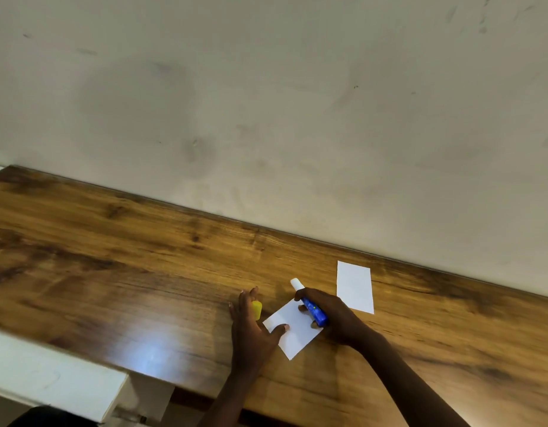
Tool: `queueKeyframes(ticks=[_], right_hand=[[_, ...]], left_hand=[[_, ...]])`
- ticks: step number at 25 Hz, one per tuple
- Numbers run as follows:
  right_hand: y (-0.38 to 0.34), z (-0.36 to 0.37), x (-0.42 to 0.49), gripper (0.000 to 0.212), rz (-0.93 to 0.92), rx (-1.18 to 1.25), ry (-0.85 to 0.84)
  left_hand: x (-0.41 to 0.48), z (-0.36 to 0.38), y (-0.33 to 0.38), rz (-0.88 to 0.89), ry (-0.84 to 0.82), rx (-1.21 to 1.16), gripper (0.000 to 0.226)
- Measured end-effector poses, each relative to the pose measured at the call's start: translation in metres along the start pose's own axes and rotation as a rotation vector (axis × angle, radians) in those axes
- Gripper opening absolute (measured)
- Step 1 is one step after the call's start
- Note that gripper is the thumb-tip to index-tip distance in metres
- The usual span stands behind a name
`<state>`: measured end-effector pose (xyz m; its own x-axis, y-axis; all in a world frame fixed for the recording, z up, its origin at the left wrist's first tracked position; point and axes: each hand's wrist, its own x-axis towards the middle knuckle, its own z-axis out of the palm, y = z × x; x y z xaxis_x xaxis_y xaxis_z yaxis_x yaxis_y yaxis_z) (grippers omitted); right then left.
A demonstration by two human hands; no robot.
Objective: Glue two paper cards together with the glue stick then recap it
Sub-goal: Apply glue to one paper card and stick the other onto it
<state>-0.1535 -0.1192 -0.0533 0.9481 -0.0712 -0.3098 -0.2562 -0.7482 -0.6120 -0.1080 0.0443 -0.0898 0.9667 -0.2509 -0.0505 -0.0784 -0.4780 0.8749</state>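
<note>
glue stick: uncapped, blue barrel in your right hand. White glue tip points up and away from you toward the wall, off the paper. Long axis runs diagonal, tip far-left, base near-right.
near card: white, lying flat on the bench, turned so it sits as a diamond, one corner toward you. It lies directly under and between your two hands.
far card: white, flat on the bench, long axis running away from you. It lies just beyond and to the right of your right hand, not touching the near card.
cap: yellow, tucked against your left hand, left of the near card.
right hand: closed around the glue stick barrel, fingers wrapped over it, hovering above the near card's right edge.
left hand: mostly open, fingers spread on the bench; thumb presses the near card's left part to pin it. Cap sits under the fingers; I cannot tell whether it is gripped or only resting there.
key relation: glue tip points away from the card it hovers above. My read: you need to tilt the tip down onto the near card before any stroke.
nearer hand: right hand is closer to the far card, so it looks like the one to fetch it once the glue is on.
stage: judging by layout, cards apart, cap off, gluing likely not finished.
risk: thin card may slide or curl under the stick if your thumb lifts.
</note>
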Motion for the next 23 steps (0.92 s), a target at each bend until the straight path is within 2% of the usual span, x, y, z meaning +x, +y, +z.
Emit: queueKeyframes(ticks=[5, 7, 10, 12, 13, 19, 23], right_hand=[[0.003, -0.001, 0.002, 0.053, 0.012, 0.002, 0.025], [-0.001, 0.001, -0.001, 0.052, 0.015, 0.025, 0.156], [-0.014, 0.019, -0.011, 0.033, 0.013, 0.352, 0.541], [-0.024, 0.034, -0.015, 0.021, 0.038, 0.652, 0.634], [-0.028, 0.041, -0.014, 0.018, 0.06, 0.728, 0.641], [-0.041, 0.056, -0.005, 0.011, 0.025, 0.525, 0.543], [-0.039, 0.057, 0.001, 0.013, 0.028, 0.377, 0.555]], left_hand=[[0.0, 0.003, -0.001, -0.041, -0.012, 0.017, 0.09], [0.0, 0.003, -0.001, -0.037, -0.01, -0.001, 0.089], [0.001, 0.002, -0.001, -0.039, -0.002, -0.038, 0.091], [0.002, 0.002, -0.001, -0.034, 0.002, -0.038, 0.095], [0.001, 0.002, -0.001, -0.027, 0.007, -0.047, 0.096], [-0.001, -0.001, 0.002, 0.024, 0.03, -0.071, 0.09], [-0.002, -0.001, 0.002, 0.028, 0.043, -0.081, 0.087]])
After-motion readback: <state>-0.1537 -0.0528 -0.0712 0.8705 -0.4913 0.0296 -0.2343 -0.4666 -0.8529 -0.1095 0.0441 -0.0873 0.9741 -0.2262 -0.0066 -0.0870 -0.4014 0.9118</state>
